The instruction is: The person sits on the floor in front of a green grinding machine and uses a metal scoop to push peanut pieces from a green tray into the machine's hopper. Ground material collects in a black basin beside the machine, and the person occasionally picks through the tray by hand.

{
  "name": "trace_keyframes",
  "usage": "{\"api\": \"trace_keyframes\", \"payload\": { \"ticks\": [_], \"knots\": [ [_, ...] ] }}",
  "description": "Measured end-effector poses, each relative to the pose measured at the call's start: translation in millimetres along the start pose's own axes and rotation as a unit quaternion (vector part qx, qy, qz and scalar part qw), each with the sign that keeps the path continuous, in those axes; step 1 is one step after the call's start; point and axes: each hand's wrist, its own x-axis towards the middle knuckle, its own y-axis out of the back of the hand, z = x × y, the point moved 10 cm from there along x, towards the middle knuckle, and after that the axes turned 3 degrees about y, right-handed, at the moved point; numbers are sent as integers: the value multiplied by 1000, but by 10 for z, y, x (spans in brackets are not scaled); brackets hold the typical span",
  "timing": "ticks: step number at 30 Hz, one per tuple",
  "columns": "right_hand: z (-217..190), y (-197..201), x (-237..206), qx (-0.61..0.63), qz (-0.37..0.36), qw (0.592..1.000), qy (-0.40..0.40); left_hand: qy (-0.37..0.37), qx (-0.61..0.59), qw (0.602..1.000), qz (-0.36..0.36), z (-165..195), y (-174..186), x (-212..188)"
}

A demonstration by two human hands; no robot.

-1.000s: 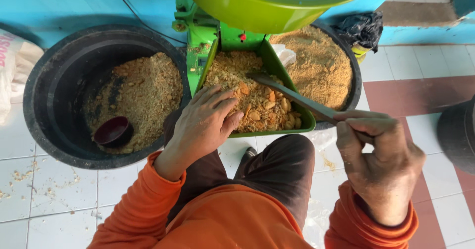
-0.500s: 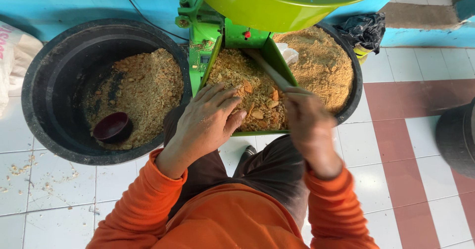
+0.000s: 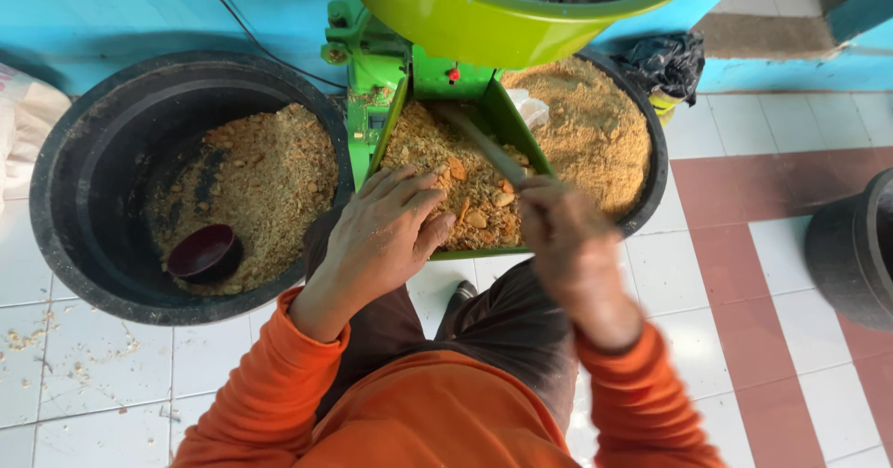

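Note:
My left hand [image 3: 386,231] lies flat with spread fingers on the coarse yellow-brown crumbs in the green chute tray [image 3: 386,133] of a green grinding machine. My right hand [image 3: 567,245], blurred, grips the near end of a long thin stick [image 3: 484,142] whose far end reaches up the chute towards the machine's opening. A lime-green hopper bowl [image 3: 465,21] hangs over the chute's top. I wear orange sleeves.
A black tub [image 3: 74,170] at the left holds ground meal and a small dark red scoop [image 3: 205,252]. A second black tub [image 3: 651,161] behind the chute is heaped with finer meal. Another dark container [image 3: 860,254] stands at the right edge. Floor is tiled.
My right hand has swung in from the right to the chute's near end, pushing the stick farther up the chute. My left hand stayed on the crumbs.

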Motion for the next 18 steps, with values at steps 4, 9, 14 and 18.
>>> {"api": "trace_keyframes", "payload": {
  "ticks": [4,9,14,18],
  "knots": [
    [78,-382,-149,5,-8,1000,-1,-7,19,1000,-18,9,-62,-28],
    [23,-85,-96,7,-1,1000,-18,1,10,1000,-21,7,-60,-44],
    [-226,611,-103,-10,-13,999,-50,-15,6,1000,-10,40,-16,-32],
    [-210,575,-81,-22,-38,998,-53,-4,-2,1000,-25,2,-33,-41]
  ]
}}
